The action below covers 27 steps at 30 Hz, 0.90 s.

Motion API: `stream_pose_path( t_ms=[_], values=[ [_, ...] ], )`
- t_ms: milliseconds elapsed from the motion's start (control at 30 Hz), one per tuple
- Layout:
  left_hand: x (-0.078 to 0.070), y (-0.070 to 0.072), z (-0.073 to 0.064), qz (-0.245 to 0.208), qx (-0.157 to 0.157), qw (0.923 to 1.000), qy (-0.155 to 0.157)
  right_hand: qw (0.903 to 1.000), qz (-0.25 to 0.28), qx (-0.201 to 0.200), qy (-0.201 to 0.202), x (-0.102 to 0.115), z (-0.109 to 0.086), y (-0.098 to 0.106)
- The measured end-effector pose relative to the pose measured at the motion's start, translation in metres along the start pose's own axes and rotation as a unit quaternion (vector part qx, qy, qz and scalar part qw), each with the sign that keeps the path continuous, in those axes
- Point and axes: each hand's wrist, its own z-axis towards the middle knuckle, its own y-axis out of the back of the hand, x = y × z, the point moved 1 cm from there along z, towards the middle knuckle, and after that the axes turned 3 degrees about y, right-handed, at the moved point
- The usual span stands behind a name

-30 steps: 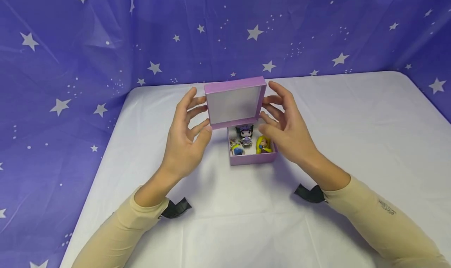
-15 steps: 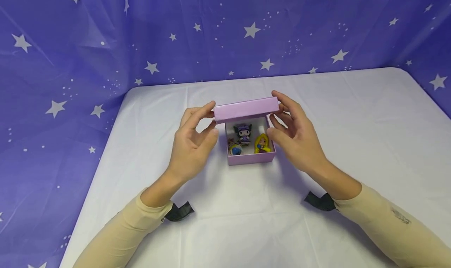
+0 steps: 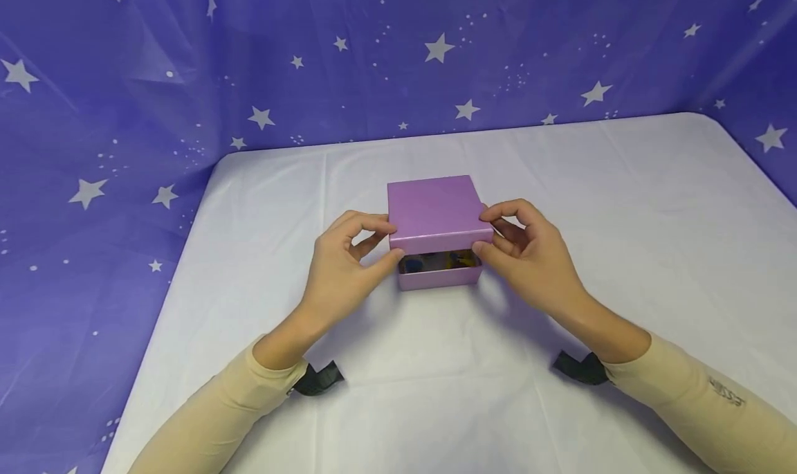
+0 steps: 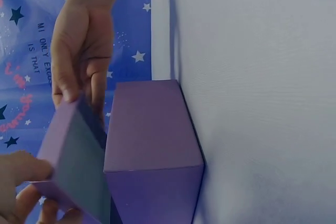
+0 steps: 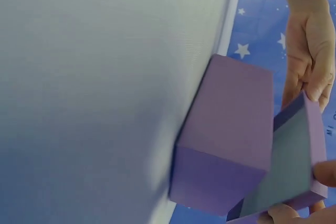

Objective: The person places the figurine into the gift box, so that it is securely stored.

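A purple box lid (image 3: 436, 207) is held level just above the purple box (image 3: 441, 279), its front edge raised over the box's opening. My left hand (image 3: 342, 266) grips the lid's left side, thumb at the front corner. On the opposite side my right hand (image 3: 529, 259) pinches the lid's right front corner between thumb and fingers. Through the gap, parts of a blue figurine (image 3: 413, 263) and a yellow figurine (image 3: 462, 259) show; the rest of the inside is hidden by the lid. In the left wrist view the lid (image 4: 79, 156) tilts away from the box (image 4: 152, 129).
The box stands on a white cloth-covered table (image 3: 398, 405). Behind it hangs a purple curtain (image 3: 349, 59) with white stars. A dark strap (image 3: 317, 378) sticks out at the left cuff, another dark strap (image 3: 580, 368) at the right.
The lid has swung from nearly upright, its white inside showing, down to level over the box. Both hands moved down with it, and the figurines are now mostly covered.
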Motion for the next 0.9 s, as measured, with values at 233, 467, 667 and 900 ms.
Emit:
stream_pose_path(
  t_ms=[233,467,667,900],
  values=[
    [0.009,0.002,-0.001,0.126,0.042,0.9903,0.039,0.9989,-0.04,0.024,-0.008,-0.01,-0.003,0.003],
    [0.012,0.001,-0.002,0.181,0.084,0.9777,0.066,0.9922,-0.114,0.05,-0.008,-0.013,-0.002,0.006],
    [0.014,-0.001,-0.002,0.215,0.095,0.9706,0.053,0.9841,-0.163,0.07,-0.011,-0.015,0.0,0.008],
    [0.016,-0.003,-0.003,0.272,0.101,0.9561,0.042,0.9808,-0.164,0.101,-0.028,-0.02,0.002,0.01]
  ],
)
